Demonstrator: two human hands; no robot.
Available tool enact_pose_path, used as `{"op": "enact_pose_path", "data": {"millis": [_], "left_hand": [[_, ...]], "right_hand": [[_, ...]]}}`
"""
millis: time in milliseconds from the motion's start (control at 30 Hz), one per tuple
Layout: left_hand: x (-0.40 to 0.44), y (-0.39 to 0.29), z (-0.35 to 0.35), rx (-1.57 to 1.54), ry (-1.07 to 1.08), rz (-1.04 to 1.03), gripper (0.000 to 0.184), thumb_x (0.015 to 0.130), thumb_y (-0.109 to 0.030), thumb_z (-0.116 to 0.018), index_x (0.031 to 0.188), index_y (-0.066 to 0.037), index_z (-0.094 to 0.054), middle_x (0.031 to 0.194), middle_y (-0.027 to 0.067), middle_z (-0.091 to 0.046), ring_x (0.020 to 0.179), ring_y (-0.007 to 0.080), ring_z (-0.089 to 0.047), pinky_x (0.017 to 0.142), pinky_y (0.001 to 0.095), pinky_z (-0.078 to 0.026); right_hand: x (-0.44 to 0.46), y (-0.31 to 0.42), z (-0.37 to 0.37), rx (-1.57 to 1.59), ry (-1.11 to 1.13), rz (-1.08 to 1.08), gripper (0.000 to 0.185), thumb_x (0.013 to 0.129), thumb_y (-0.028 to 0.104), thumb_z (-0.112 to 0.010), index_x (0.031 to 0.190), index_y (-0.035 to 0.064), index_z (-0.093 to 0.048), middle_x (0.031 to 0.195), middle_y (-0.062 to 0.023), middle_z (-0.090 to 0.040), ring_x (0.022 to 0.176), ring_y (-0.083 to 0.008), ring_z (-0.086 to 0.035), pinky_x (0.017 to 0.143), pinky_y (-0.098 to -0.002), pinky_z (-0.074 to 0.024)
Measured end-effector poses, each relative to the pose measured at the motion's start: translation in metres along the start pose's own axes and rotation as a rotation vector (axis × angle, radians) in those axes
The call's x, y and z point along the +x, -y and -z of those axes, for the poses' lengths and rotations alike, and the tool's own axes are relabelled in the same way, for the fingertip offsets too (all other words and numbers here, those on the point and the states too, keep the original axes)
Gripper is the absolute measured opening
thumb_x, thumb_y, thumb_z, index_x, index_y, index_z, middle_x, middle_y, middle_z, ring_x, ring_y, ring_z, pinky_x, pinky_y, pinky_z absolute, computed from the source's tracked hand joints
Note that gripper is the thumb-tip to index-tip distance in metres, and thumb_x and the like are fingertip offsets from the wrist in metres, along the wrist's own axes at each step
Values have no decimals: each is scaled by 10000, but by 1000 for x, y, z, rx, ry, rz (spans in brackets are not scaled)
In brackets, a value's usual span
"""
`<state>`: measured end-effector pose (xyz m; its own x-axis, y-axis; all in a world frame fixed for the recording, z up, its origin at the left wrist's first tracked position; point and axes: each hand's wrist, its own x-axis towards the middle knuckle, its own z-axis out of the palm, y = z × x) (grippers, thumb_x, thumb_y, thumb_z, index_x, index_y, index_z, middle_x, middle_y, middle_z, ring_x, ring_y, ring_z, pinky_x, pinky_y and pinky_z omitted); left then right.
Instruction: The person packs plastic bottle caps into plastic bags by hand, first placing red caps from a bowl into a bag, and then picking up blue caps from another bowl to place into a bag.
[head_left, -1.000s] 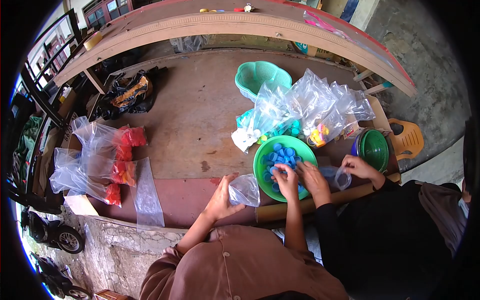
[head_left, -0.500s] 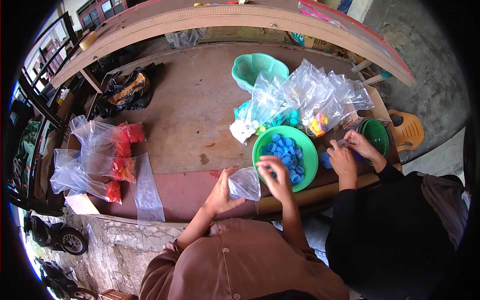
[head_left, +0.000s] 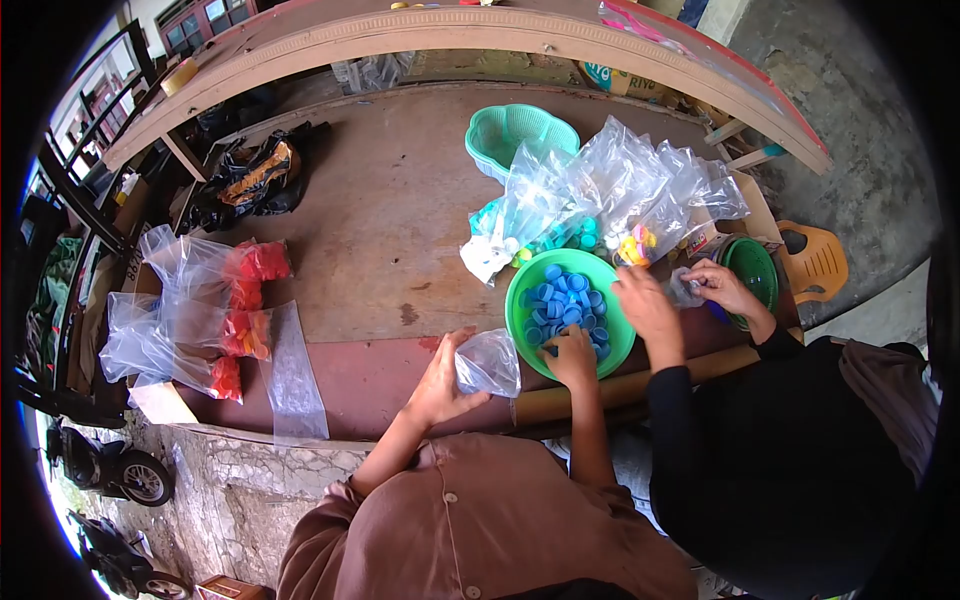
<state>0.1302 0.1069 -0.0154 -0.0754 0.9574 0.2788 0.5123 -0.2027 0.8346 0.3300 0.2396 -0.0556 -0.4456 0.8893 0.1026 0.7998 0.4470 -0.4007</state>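
currently my left hand (head_left: 437, 388) is half closed around a bag (head_left: 488, 363), left of the bowl (head_left: 621, 340); my right hand (head_left: 573, 357) is inside it, loosely curled among caps (head_left: 568, 295), whether gripping any i can't tell.

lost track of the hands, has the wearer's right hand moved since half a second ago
Yes, to the right: against the green bowl, which keeps its place, the right hand has gone from over the left rim to the blue caps inside.
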Motion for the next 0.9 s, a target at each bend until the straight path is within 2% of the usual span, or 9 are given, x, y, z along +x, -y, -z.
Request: {"op": "enact_pose_path", "data": {"millis": [167, 267, 433, 467, 600, 700, 733, 833, 900], "left_hand": [[0, 1, -1, 5, -9, 6, 819, 585, -188, -719, 1237, 19, -269, 1195, 220, -389, 1128, 373, -390, 954, 409, -341], [-2, 2, -2, 4, -5, 8, 822, 588, -192, -719, 1239, 20, -264, 1194, 222, -388, 1128, 374, -389, 954, 410, -341], [0, 0, -3, 16, 12, 13, 829, 589, -192, -720, 1243, 20, -258, 1196, 225, -384, 1130, 377, -385, 955, 410, -339], [0, 0, -3, 15, 16, 23, 831, 588, -192, -722, 1244, 20, -258, 1197, 225, -383, 1131, 377, -384, 956, 410, -339], [0, 2, -4, 31, 14, 12, 838, 584, -194, -726, 1245, 19, -257, 1199, 223, -383, 1133, 377, -382, 957, 411, -338], [0, 4, -6, 39, 17, 12, 838, 584, -190, -726, 1245, 22, -256, 1199, 224, -382, 1134, 376, -382, 956, 412, -339], [0, 4, -6, 38, 17, 12, 838, 584, -190, -726, 1245, 22, -256, 1199, 224, -382, 1134, 376, -382, 956, 412, -339], [0, 3, -5, 50, 13, -34, 835, 583, -185, -725, 1243, 22, -257, 1194, 225, -383, 1133, 377, -384, 953, 414, -342], [0, 0, -4, 15, 14, 7, 833, 583, -183, -724, 1243, 18, -258, 1187, 224, -385, 1132, 375, -384, 951, 416, -343]], "right_hand": [[5, -17, -17, -17, -35, 136, 156, 669, 195, -690, 736, 59, -656, 918, -143, -548, 893, -308, -505, 737, -380, -432], [6, -22, -27, 314, -115, -6, 200, 731, 198, -656, 770, 4, -633, 911, -157, -563, 865, -298, -532, 734, -346, -427], [2, 16, 8, 1056, -47, -244, 213, 847, 211, -561, 887, 6, -603, 842, -40, -581, 790, -100, -528, 716, -223, -397], [2, 23, 14, 1119, -46, -161, 195, 868, 194, -533, 951, 27, -590, 849, 1, -560, 798, -54, -490, 711, -202, -386], [-7, 58, 49, 1140, 54, -21, 194, 899, 171, -470, 937, 25, -590, 1033, -2, -562, 860, -53, -473, 775, -197, -349], [-10, 69, 50, 960, 7, 234, 132, 852, 120, -532, 829, 3, -589, 1104, -61, -535, 1014, -161, -478, 855, -263, -351], [-11, 75, 53, 844, 14, 266, 125, 826, 118, -562, 777, 6, -586, 1128, -82, -526, 1124, -240, -425, 933, -331, -313], [-20, 86, 60, 436, 43, 452, 150, 817, 148, -576, 931, 67, -631, 1190, -98, -488, 1189, -268, -359, 994, -370, -243], [-13, 75, 54, 584, 63, 406, 235, 818, 160, -577, 1042, 90, -604, 1211, -105, -469, 1180, -263, -373, 990, -365, -257]]}}
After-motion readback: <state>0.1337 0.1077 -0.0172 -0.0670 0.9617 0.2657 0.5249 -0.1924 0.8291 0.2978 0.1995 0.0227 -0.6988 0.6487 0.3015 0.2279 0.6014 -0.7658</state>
